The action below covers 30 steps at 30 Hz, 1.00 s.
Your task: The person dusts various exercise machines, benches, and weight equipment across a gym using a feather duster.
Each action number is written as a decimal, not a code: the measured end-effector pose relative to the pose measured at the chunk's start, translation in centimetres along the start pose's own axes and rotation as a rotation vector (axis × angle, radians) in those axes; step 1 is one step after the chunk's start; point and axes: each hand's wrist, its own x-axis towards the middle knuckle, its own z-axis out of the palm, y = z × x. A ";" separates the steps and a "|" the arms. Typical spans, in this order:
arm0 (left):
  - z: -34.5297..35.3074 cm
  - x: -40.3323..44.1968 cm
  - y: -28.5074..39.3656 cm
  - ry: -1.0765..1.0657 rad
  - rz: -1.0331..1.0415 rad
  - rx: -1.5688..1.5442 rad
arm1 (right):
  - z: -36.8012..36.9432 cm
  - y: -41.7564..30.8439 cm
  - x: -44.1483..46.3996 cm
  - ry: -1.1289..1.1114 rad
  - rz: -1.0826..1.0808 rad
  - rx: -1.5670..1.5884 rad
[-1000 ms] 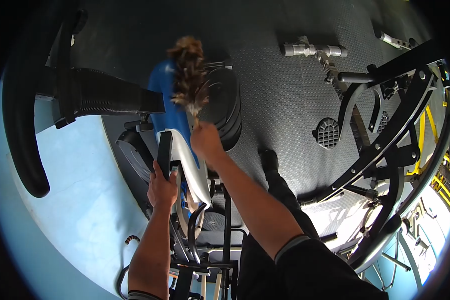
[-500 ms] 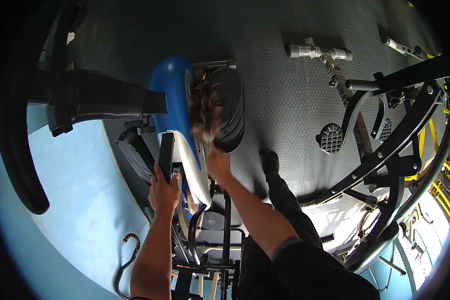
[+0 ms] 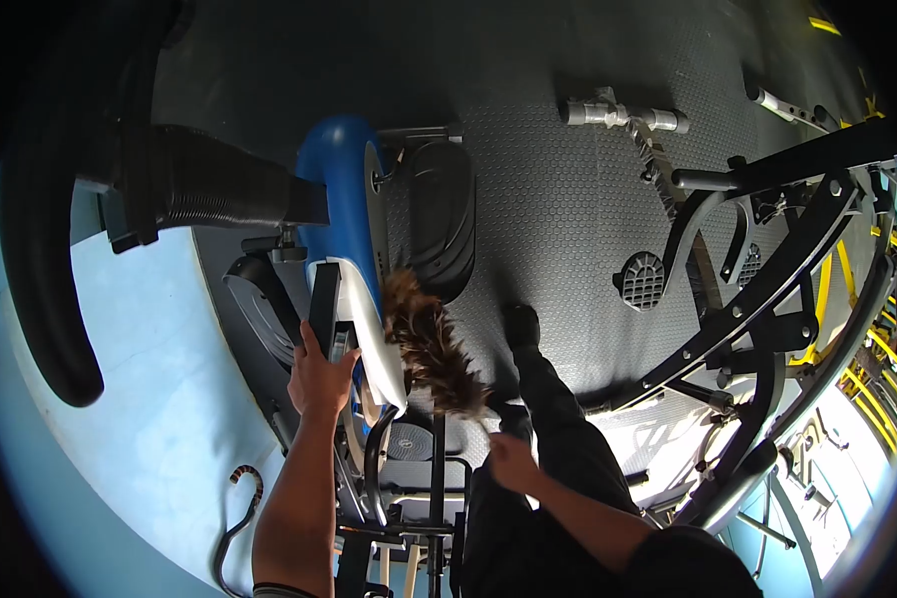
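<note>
My right hand [image 3: 513, 463] is closed round the thin handle of a brown feather duster [image 3: 437, 351]. The feathers slant up and left, their tip against the lower side of the white and blue housing [image 3: 341, 214] of an exercise machine. My left hand [image 3: 321, 377] grips a black rectangular bar [image 3: 324, 304] beside the white part of that housing; some fingers are hidden behind it. A large black foot pedal [image 3: 443, 219] lies to the right of the housing. Above the bar, a black ribbed sleeve [image 3: 219, 189] runs left from the blue shell.
On the right stands another machine with a curved black frame [image 3: 757, 299] and a round footplate [image 3: 642, 280]. A stand with a silver crossbar [image 3: 623, 112] rests on the textured black floor [image 3: 528, 209]. A hooked cane-like piece [image 3: 237, 518] lies near the light blue wall [image 3: 159, 349].
My right hand and the feather duster have moved down and right, from beside the blue shell to the lower white end. My left hand stays on the bar.
</note>
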 end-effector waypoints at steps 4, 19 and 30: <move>0.1 -0.1 0.0 0.039 -0.006 0.012 | -10.4 -1.6 3.8 0.145 0.038 -0.220; -0.1 0.1 -0.3 0.038 0.001 -0.008 | -18.9 -10.1 13.7 0.150 0.030 -0.834; -0.6 -0.1 -0.4 -0.020 -0.014 -0.041 | -22.4 -5.8 8.4 -0.117 0.101 -0.970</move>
